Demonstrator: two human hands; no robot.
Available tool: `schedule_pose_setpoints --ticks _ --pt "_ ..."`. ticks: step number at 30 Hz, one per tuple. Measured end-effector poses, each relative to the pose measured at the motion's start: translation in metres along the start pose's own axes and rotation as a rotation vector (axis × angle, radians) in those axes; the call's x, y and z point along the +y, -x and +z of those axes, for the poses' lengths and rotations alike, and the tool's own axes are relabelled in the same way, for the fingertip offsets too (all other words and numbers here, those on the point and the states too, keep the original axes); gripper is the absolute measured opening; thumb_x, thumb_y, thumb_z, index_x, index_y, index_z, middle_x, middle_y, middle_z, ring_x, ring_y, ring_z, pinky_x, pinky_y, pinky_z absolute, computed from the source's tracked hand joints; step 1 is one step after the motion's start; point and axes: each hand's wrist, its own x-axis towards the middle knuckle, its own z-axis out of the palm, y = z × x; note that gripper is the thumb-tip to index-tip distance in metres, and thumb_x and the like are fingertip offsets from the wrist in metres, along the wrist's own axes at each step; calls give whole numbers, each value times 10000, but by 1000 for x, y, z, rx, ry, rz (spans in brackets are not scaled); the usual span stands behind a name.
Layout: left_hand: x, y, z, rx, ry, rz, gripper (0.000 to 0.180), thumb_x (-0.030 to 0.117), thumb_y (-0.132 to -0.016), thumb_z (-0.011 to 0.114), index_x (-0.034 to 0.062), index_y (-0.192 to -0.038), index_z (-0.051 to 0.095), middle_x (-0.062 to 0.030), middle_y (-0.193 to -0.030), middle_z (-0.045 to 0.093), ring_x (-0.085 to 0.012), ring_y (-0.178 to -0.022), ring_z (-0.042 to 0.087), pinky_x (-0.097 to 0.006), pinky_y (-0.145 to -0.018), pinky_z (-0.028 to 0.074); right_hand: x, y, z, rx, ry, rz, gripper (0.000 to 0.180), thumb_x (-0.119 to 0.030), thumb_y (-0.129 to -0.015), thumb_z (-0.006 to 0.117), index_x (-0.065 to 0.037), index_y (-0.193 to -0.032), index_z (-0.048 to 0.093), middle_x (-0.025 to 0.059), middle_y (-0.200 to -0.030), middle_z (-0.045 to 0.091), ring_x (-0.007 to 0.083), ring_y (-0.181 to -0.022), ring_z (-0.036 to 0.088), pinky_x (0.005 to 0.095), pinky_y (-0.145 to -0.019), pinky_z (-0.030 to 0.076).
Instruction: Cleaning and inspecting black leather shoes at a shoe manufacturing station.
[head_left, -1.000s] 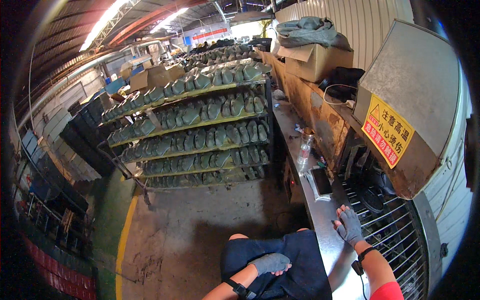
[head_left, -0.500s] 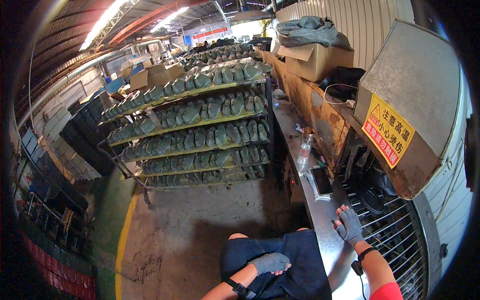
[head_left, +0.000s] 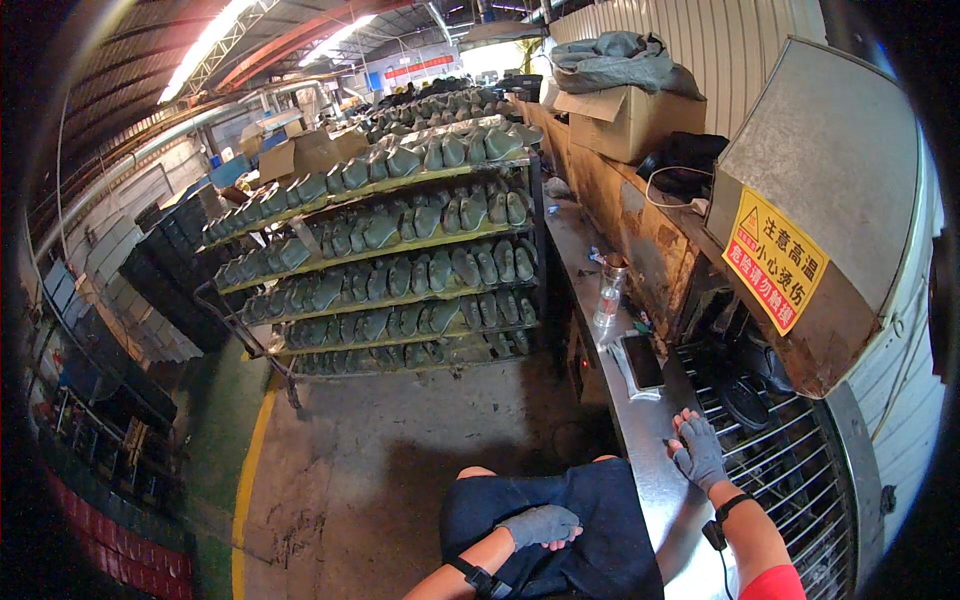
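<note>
Ledge (head_left: 643, 432) lies beneath the right hand (head_left: 698, 455).

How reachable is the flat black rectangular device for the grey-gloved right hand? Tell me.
Probably yes: the right hand is nearby at the shiny metal counter, nothing visible blocking the device.

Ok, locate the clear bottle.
Head view, right of centre: the bottle stands on the metal bench, just beyond the flat black object, ahead of the right hand.
</note>
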Motion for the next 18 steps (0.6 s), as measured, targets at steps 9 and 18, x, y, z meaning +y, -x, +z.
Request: schedule_pose_setpoints --ticks 9,18 --pt "3 3 0 -11 60 -5 291 378 -1014 629 112 -906 673 -21 -748 666 -152 -618 634 -299 -517 489 0 1 -1 9 0 -1 589 -400 -986 638 -42 -1451 597 229 -1572 509 426 -1480 437 517 -1228 329" --pt "-1 0 0 -8 25 7 317 397 -1031 613 110 -914 679 -32 -755 682 -163 -629 656 -307 -519 501 1 1 2 31 14 -20 580 -390 -975 653 -39 -1434 611 229 -1559 520 418 -1462 458 511 -1214 348"
